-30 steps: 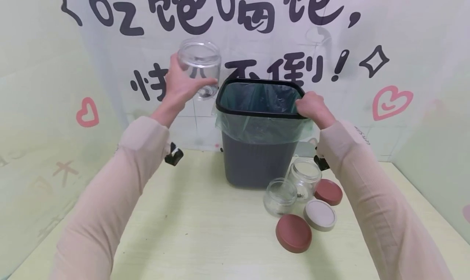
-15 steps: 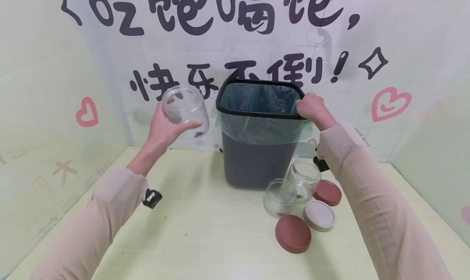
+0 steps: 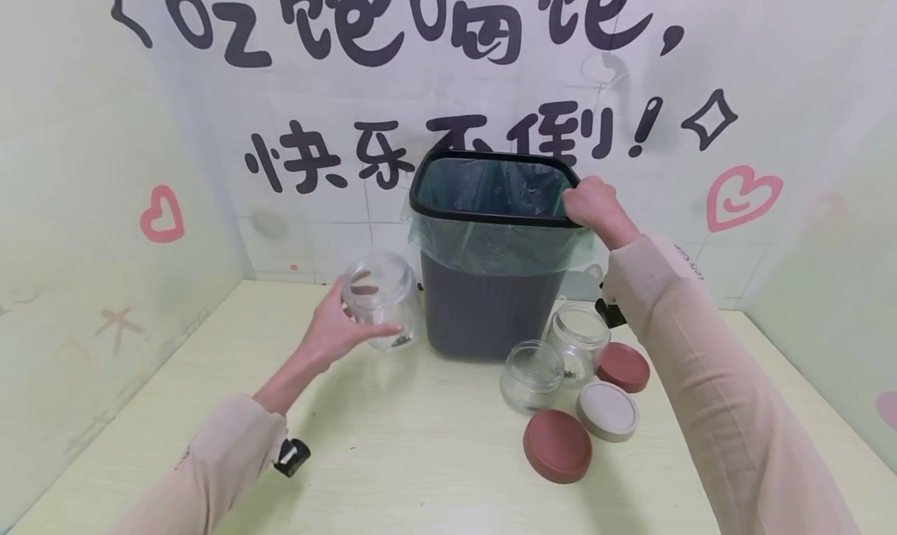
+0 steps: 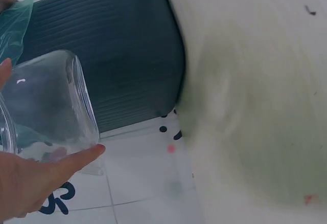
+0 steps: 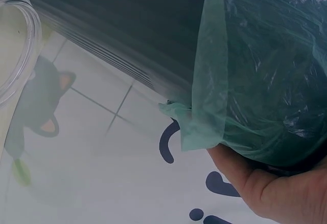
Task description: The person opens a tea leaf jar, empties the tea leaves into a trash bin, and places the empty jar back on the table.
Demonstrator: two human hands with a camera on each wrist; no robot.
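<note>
My left hand grips a clear, lidless jar from its left side, with the thumb across the front. The jar is slightly tilted, low over the table and left of the dark trash can. In the left wrist view the jar overlaps the can's ribbed side. My right hand holds the can's black rim at its right corner. A thin green trash bag lines the can and folds over the rim; in the right wrist view it covers part of the right fingers.
Two more clear lidless jars, a shorter one and a taller one, stand right of the can's base. Near them lie a front red lid, a whitish lid and a back red lid. A printed wall sheet hangs behind.
My left hand has brought the jar down from beside the can's rim to low over the table, first leftward, then back right. The right hand stays on the rim.
</note>
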